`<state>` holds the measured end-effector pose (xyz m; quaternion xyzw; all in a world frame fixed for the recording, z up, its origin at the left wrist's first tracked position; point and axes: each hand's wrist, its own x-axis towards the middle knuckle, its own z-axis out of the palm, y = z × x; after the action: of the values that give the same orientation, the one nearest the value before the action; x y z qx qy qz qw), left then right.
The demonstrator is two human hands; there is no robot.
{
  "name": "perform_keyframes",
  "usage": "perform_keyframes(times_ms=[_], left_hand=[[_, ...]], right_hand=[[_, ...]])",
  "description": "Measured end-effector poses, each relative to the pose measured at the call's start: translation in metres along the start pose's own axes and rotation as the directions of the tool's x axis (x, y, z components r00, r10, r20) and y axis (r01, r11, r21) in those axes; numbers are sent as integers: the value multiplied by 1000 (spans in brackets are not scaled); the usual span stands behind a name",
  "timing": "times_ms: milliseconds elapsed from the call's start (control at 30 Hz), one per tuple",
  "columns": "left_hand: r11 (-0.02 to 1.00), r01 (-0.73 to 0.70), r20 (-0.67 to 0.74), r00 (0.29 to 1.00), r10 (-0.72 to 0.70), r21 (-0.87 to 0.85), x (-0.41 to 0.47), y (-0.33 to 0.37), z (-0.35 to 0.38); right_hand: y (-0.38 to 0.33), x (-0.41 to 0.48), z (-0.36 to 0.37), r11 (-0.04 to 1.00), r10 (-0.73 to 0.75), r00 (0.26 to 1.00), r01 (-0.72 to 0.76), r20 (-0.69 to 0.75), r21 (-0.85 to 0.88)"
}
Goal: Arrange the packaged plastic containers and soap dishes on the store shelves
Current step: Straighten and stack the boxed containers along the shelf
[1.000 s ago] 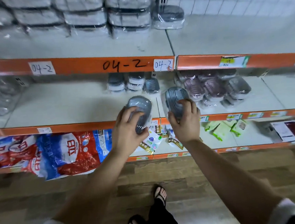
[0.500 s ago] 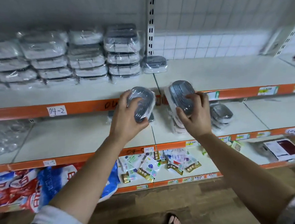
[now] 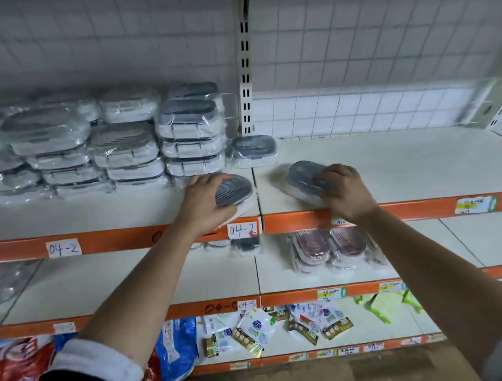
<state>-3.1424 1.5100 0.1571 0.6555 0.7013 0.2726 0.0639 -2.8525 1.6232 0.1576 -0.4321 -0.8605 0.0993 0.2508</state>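
My left hand (image 3: 204,201) grips a grey wrapped soap dish (image 3: 233,191) that rests near the front edge of the upper shelf (image 3: 407,166), just left of the shelf seam. My right hand (image 3: 344,190) grips a second grey wrapped soap dish (image 3: 302,175) lying on the same shelf, right of the seam. Behind my left hand stand several stacks of wrapped containers (image 3: 190,135), with a single grey-lidded one (image 3: 254,151) beside the upright post.
On the middle shelf (image 3: 100,280) lie pink wrapped soap dishes (image 3: 329,248) and a dark dish (image 3: 245,246) under the orange rail. The lowest shelf holds small packets (image 3: 255,332) and large red and blue bags (image 3: 20,365). A wire grid backs the shelves.
Both hands rose from the middle shelf, each carrying a soap dish, and set the dishes down on the upper shelf. The camera tilted upward with them.
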Motion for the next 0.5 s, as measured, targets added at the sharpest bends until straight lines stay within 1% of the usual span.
perform_keyframes(times_ms=[67, 133, 233, 300, 400, 500], left_hand=[[999, -40, 12, 999, 41, -6, 2, -3, 1], [998, -66, 1, 998, 66, 0, 8, -4, 8], [999, -43, 2, 999, 43, -13, 10, -2, 12], [999, -49, 3, 999, 49, -20, 10, -2, 13], [995, -96, -21, 995, 96, 7, 11, -2, 14], [983, -181, -12, 983, 181, -21, 17, 3, 20]], right_hand=[[5, 2, 2, 1000, -3, 1000, 4, 27, -24], [16, 9, 1, 1000, 2, 1000, -2, 27, 5], [25, 18, 3, 997, 58, 998, -59, 27, 43], [29, 23, 7, 997, 81, 997, -81, 8, 10], [37, 31, 13, 994, 104, 993, -104, -51, -9], [45, 40, 17, 992, 122, 990, -122, -65, 3]])
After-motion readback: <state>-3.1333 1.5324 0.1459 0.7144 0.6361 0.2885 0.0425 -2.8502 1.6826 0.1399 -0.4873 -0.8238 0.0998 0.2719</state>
